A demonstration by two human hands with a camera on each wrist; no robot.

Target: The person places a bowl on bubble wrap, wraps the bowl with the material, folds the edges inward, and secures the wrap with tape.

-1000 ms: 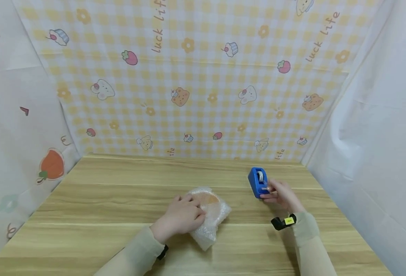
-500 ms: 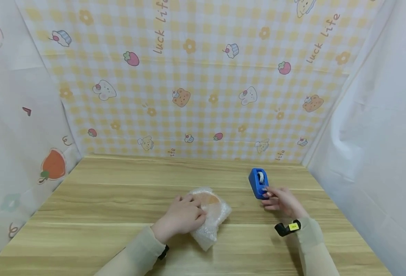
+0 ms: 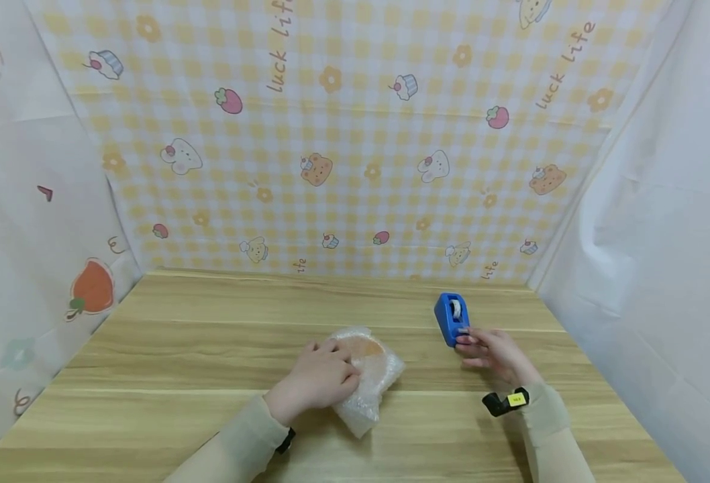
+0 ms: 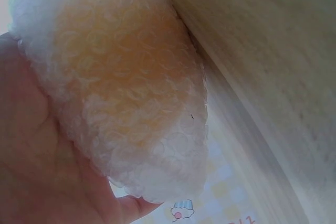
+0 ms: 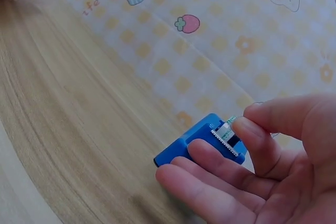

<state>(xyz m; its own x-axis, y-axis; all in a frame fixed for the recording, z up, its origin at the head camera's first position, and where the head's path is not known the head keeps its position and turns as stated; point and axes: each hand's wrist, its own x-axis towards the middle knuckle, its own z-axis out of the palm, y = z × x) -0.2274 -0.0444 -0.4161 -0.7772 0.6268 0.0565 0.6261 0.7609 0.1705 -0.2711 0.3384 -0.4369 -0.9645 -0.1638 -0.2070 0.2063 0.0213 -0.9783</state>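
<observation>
Tape (image 5: 226, 130) is pinched between thumb and index finger of my right hand (image 3: 498, 354) at the toothed cutter (image 5: 226, 144) of the blue dispenser (image 3: 443, 325); whether the hand's other fingers touch the casing, I cannot tell. The dispenser stands on the tabletop (image 3: 210, 376), right of the package (image 3: 372, 386) and farther back. I rest my left hand (image 3: 315, 380), fingers relaxed, on the package, which lies mid-tabletop in bubble wrap. I note an orange item (image 4: 121, 66) showing through. Checked cloth (image 3: 367, 134) hangs behind.
</observation>
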